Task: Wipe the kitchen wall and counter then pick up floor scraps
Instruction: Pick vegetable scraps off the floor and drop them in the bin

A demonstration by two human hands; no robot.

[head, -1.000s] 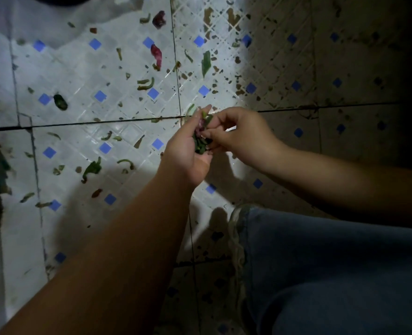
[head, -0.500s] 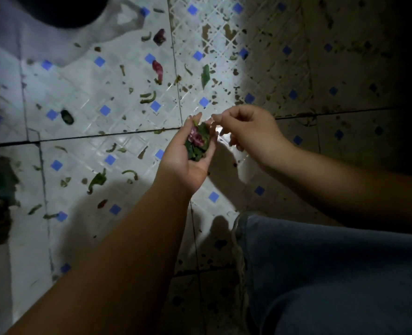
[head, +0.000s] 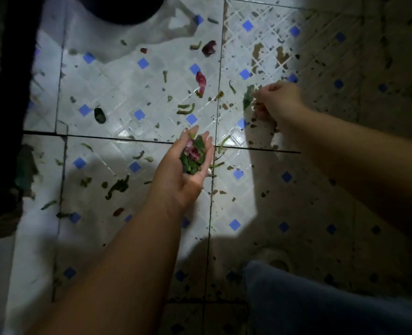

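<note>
Vegetable scraps litter the white tiled floor (head: 132, 93) with its blue diamonds. My left hand (head: 180, 182) is cupped palm up and carries a small pile of green and red scraps (head: 192, 154). My right hand (head: 278, 102) is stretched out to the right, low over the floor. Its curled fingertips pinch the edge of a green leaf scrap (head: 248, 100). Further out lie a red peel (head: 201, 79), a second red piece (head: 209, 47), curved green strips (head: 185, 109) and a dark green chunk (head: 100, 115).
A dark round object (head: 127, 10) stands at the top left. A black edge (head: 4, 93) runs down the left side, with torn leaves (head: 25, 170) beside it. My jeans-clad knee (head: 321, 305) fills the lower right. The right half of the floor is in shadow.
My right hand has left the pile in my left palm and reached out right to the green leaf on the floor. My left hand has dropped lower with its scraps.
</note>
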